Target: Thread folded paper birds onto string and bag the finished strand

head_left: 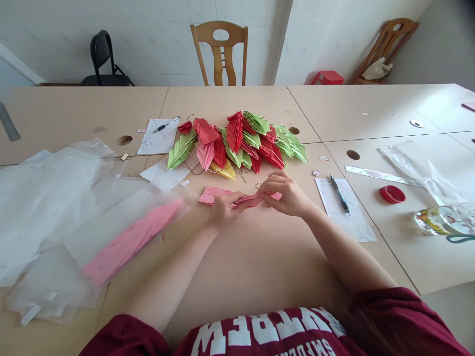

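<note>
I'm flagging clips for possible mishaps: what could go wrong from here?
The pink paper held between the left hand and the right hand might crease or tear. The pile of folded paper lies just beyond both hands, so a stray forward nudge could flatten or scatter some pieces.
</note>
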Demonstrator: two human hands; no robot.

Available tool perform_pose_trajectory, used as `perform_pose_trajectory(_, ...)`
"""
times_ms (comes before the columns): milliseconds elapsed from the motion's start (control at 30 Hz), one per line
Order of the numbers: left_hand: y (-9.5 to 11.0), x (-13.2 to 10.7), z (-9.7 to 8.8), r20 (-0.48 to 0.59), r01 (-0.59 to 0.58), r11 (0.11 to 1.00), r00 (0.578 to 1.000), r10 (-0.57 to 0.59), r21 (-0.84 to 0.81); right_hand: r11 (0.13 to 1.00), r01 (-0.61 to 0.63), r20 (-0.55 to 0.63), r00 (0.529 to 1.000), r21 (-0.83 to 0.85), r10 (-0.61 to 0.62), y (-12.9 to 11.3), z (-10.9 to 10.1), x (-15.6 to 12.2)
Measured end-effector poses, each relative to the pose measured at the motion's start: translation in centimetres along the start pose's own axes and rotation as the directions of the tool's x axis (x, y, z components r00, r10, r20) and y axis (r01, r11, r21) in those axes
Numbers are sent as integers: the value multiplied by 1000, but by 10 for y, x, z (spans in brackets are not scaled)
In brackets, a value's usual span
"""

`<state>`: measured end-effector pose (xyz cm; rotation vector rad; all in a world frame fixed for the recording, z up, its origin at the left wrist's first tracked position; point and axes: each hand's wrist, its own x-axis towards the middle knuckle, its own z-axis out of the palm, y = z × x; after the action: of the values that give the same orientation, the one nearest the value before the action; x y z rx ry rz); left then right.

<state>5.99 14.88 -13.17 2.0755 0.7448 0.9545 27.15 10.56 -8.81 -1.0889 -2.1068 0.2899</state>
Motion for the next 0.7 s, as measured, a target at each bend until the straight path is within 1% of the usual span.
perform_pose_trajectory(133,1,2,-4,11,-5,1000,1000,5,-24,1000,-3,-7,1000,13,3,6,-6,0)
perform_pose_trajectory(333,-5,2,-5,3,30,999,1000,-29,-44,998,-54,5,999,37,54,15,-15,-3)
perform_pose_trajectory(433,-8,2,-6,-16,29,999,999,-30,-28,993,-107,40,994,43,106,16,-23,-4)
perform_pose_trajectory(533,-10,2,-6,-35,60,997,997,-62,-41,980,-189,38,982,68,187,14,-31,-3)
perform_pose_trajectory(600,-10,2,-6,-46,73,995,996,-76,-61,972,-210,51,977,102,206,12,-30,-2)
perform_pose_trajectory(700,-7,3,-5,-58,55,997,997,-57,-49,965,-237,83,970,112,229,8,-15,-2)
